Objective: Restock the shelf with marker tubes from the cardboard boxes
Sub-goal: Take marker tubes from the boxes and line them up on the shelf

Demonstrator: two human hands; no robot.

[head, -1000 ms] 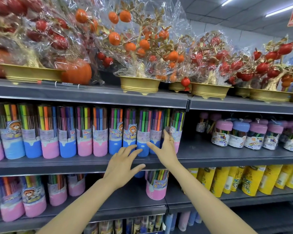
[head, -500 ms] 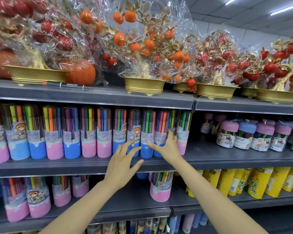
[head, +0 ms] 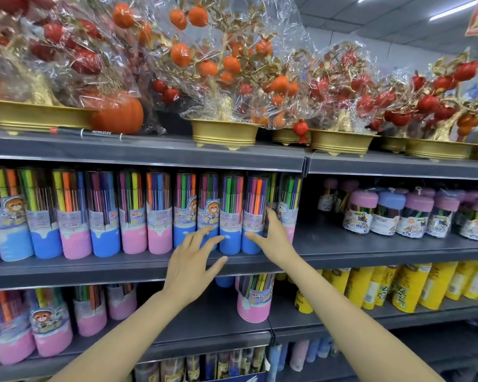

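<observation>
Step was straightening the marker tubes (head: pixel 231 213) row on the shelf (head: pixel 149 267). Left hand (head: pixel 193 264) open, spread; right hand (head: pixel 273 238) flat against right-end tubes. Next: push them flush.

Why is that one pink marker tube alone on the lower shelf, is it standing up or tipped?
Tipped a little. The pink marker tube stands on its base on the lower shelf, but its top leans to the right.

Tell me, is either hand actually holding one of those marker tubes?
Neither grips one. The left hand hovers open; the right hand lies with straight fingers against the blue-based marker tube, low on its side.
</observation>
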